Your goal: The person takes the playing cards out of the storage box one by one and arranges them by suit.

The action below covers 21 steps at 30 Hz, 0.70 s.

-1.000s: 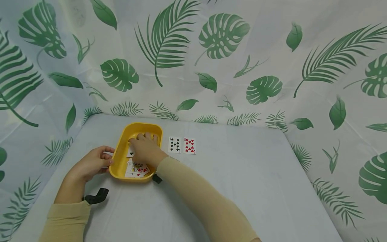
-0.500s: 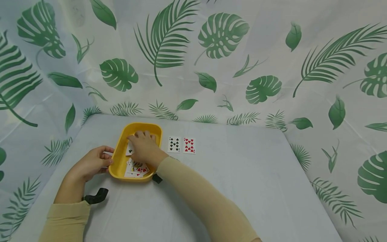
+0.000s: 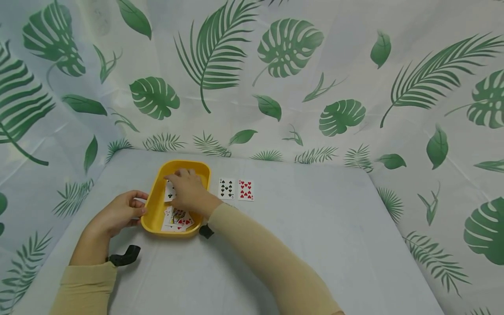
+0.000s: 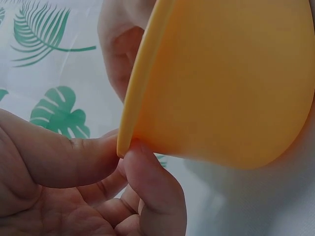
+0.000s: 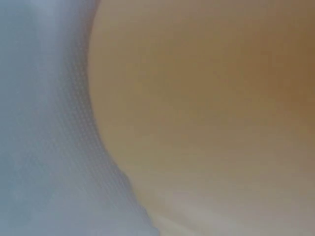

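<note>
Yellow tray (image 3: 155, 205): left hand (image 3: 118, 213) pinches its rim; right hand (image 3: 188, 192) inside, grip hidden.

The worktop (image 3: 315, 227) is covered with a plain pale cloth, and its far edge and sides meet a white backdrop (image 3: 275, 87) printed with green leaves. A yellow tray (image 3: 157, 199) sits on it toward the far left, with playing cards (image 3: 179, 218) lying face up inside. Just to the tray's right, two cards lie side by side and face up on the cloth: a black spades card (image 3: 226, 188) and, touching or nearly touching it, a red hearts card (image 3: 246, 190).
</note>
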Tool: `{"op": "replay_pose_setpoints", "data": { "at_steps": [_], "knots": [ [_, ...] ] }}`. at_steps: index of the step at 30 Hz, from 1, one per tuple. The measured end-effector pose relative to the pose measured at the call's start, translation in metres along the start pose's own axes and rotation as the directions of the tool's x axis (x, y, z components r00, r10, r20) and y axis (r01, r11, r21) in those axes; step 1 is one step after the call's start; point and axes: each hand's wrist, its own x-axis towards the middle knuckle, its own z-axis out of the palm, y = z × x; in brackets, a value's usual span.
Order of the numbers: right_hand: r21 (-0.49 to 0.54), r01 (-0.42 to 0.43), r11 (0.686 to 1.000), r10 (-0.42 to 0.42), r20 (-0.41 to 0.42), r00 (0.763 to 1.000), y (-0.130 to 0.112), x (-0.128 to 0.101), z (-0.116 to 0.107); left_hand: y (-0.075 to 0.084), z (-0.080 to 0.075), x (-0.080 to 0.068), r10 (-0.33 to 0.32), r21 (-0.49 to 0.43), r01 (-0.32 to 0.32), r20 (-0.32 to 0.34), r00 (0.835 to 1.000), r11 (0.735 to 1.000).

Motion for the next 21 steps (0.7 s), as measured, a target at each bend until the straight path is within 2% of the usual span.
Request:
{"op": "replay_pose_setpoints", "data": {
  "at_steps": [15, 21],
  "knots": [
    [0.074, 0.048, 0.996, -0.046, -0.036, 0.998, 0.011, -0.016, -0.008, 0.004, 0.002, 0.0, -0.017, 0.013, 0.017, -0.009, 1.0, 1.0],
    [0.145, 0.046, 0.988, -0.039, -0.045, 0.998, 0.016, -0.027, -0.013, 0.004, 0.001, -0.001, -0.018, 0.017, 0.018, -0.009, 1.0, 1.0]
  ]
}}
